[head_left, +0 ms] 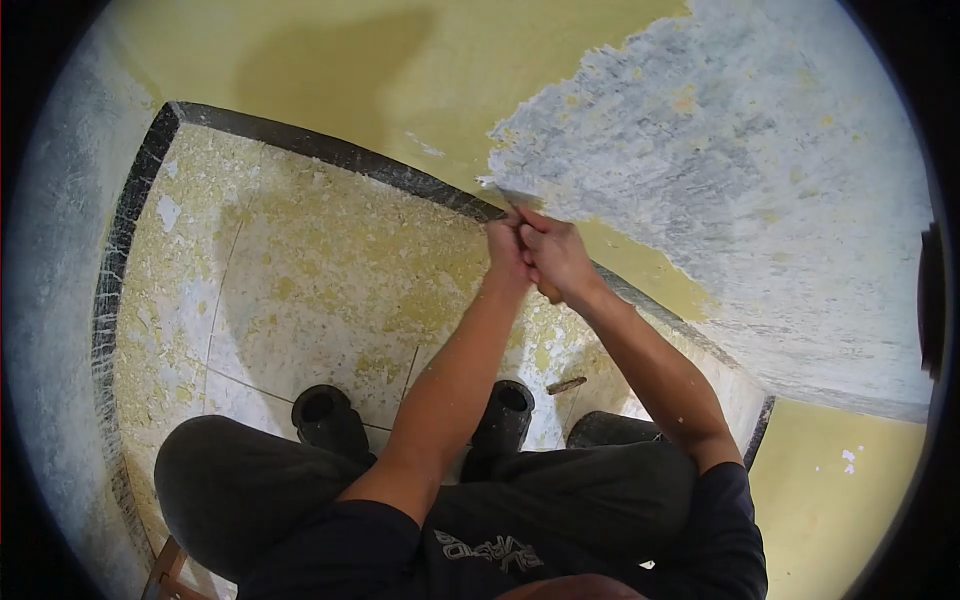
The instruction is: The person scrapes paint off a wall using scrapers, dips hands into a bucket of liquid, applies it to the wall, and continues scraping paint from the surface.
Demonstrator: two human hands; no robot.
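Note:
Both hands are closed together around a scraper (515, 200), most of it hidden by my fingers. Its thin blade end meets the wall just above the dark skirting, at the lower edge of the bared patch. My left hand (507, 252) grips from the left and my right hand (560, 258) from the right, the two touching. Yellow paint (400, 110) covers the wall to the left of the blade. To its right, a broad grey-white patch (700, 150) is stripped of paint, with a ragged edge.
A dark skirting strip (330, 150) runs along the wall's foot. Yellow and white flakes litter the tiled floor (300, 280). A small brown stick-like piece (567, 385) lies near my shoes (500, 415). A dark cylindrical object (610, 430) is beside them. Wooden legs (170, 575) show at lower left.

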